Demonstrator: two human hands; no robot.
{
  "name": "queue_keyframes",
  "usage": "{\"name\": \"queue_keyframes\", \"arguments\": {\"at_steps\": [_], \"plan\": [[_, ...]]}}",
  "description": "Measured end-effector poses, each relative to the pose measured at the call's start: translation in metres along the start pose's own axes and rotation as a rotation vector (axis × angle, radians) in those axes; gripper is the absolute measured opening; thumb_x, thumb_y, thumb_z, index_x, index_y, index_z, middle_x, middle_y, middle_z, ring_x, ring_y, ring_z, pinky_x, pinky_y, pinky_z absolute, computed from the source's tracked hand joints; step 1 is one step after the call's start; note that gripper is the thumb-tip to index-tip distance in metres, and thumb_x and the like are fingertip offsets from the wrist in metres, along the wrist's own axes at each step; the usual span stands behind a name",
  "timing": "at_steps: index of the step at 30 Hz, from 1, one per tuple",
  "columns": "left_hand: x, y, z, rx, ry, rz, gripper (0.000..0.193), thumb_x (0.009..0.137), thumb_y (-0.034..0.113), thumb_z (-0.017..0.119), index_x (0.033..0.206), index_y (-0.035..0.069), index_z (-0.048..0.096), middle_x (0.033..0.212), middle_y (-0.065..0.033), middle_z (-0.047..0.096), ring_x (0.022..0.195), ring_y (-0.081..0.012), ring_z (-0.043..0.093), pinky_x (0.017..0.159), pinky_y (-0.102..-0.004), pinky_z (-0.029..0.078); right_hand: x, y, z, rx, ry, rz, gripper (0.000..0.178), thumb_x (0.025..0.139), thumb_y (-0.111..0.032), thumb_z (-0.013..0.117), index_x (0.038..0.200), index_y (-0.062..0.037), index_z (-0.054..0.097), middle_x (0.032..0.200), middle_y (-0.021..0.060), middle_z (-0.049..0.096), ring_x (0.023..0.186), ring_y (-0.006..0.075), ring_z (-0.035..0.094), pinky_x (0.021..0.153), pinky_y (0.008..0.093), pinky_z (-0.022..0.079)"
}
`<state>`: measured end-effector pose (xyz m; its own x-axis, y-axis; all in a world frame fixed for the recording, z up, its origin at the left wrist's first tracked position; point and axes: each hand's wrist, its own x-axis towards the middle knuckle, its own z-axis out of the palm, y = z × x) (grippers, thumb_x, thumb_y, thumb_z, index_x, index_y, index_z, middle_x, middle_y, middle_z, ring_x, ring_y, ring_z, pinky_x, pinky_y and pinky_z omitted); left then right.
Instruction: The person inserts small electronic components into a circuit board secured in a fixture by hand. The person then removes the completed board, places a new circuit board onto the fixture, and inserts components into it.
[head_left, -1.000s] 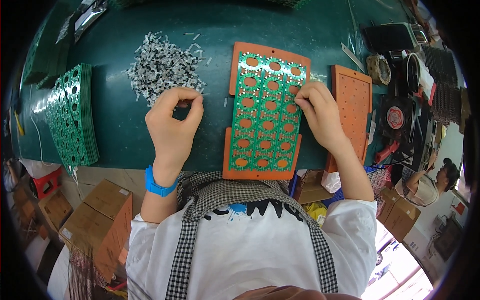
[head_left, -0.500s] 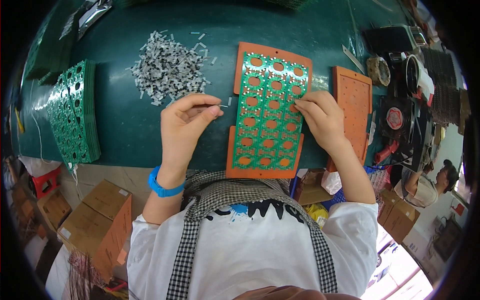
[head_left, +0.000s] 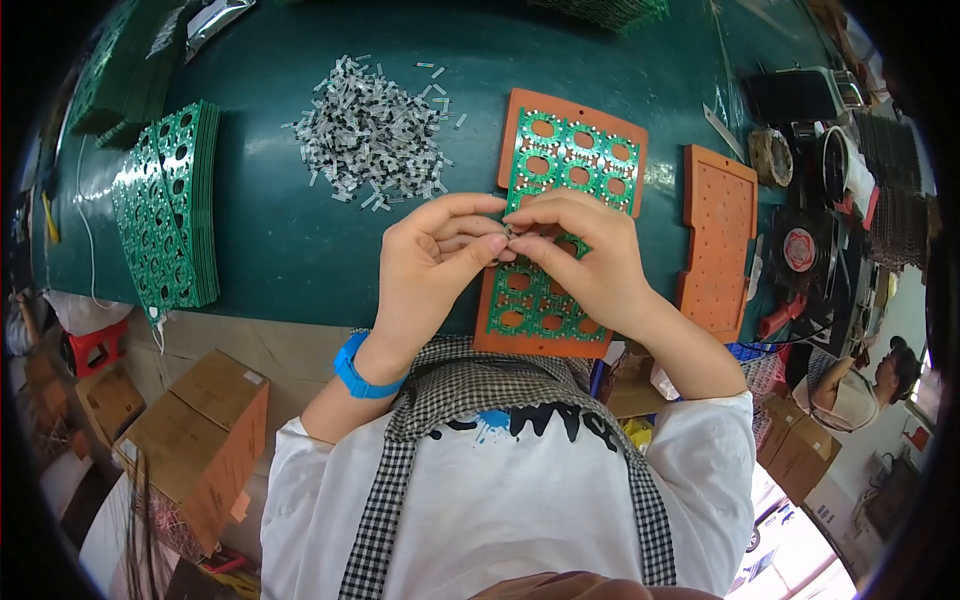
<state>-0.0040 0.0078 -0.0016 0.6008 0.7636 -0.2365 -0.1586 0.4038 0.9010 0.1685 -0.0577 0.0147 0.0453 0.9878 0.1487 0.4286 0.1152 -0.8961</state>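
Note:
My left hand [head_left: 440, 260] and my right hand [head_left: 590, 255] meet over the left edge of a green circuit board panel [head_left: 552, 280], fingertips almost touching. Both are closed in a pinch; the left one had a small clear strip in its fingers a moment ago, and the fingers now mostly hide it. What my right fingers grip, if anything, is too small to make out. The panel, with rows of oval cutouts, lies in an orange fixture plate [head_left: 520, 98], its middle covered by my hands. Beyond my left hand, small clear-and-dark strips [head_left: 370, 135] lie heaped.
A stack of green panels [head_left: 185, 210] stands at left. Right of the fixture lies a second orange plate [head_left: 718, 240], with a metal ruler [head_left: 722, 132], a round brown roll [head_left: 770, 157] and a red-handled tool [head_left: 782, 317] nearby. A person [head_left: 850, 385] is at far right.
My left hand has moved right with the small strip to the panel, and my right hand has moved left from the panel's right edge to meet it. The whole view has shifted slightly.

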Motion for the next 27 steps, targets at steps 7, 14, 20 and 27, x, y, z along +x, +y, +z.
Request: {"name": "queue_keyframes", "arguments": {"at_steps": [7,14,20,27], "plan": [[0.000,0.000,-0.003,0.010,-0.025,-0.036,0.029,0.088,-0.003,0.062,0.117,-0.005,0.058,0.094,-0.0133,0.069,0.084,-0.0171,0.068,0.077,-0.0254,0.055,-0.002,-0.004,0.002,0.197,0.020,0.166,0.021,0.082,0.000,0.069,0.101,0.0034,0.064,0.094,0.0094,0.066,0.083,0.0144,0.067,0.066,0.0246,0.055],[0.000,-0.004,-0.002,-0.096,-0.050,-0.017,0.033,0.088,-0.003,0.062,0.120,-0.005,0.056,0.096,-0.0133,0.069,0.088,-0.0172,0.068,0.078,-0.0249,0.055,-0.001,-0.003,0.002,0.429,0.017,0.297,0.017,0.083,-0.002,0.068,0.099,0.0049,0.064,0.096,0.0095,0.064,0.085,0.0148,0.067,0.068,0.0240,0.054],[-0.005,-0.002,0.003,-0.003,-0.045,0.031,0.027,0.088,-0.003,0.062,0.114,-0.007,0.060,0.097,-0.0149,0.069,0.088,-0.0177,0.068,0.079,-0.0270,0.056,-0.001,-0.003,-0.004,0.176,-0.029,0.140,0.009,0.085,-0.003,0.068,0.090,0.0051,0.067,0.092,0.0080,0.062,0.083,0.0147,0.066,0.069,0.0231,0.054],[-0.001,-0.008,-0.006,-0.204,-0.186,-0.037,0.024,0.088,-0.003,0.062,0.111,-0.007,0.063,0.093,-0.0143,0.069,0.085,-0.0177,0.068,0.076,-0.0284,0.057,-0.003,0.005,-0.021,0.620,-0.082,0.444,0.012,0.087,-0.008,0.067,0.093,0.0025,0.065,0.092,0.0056,0.063,0.078,0.0106,0.061,0.067,0.0240,0.051]]}}
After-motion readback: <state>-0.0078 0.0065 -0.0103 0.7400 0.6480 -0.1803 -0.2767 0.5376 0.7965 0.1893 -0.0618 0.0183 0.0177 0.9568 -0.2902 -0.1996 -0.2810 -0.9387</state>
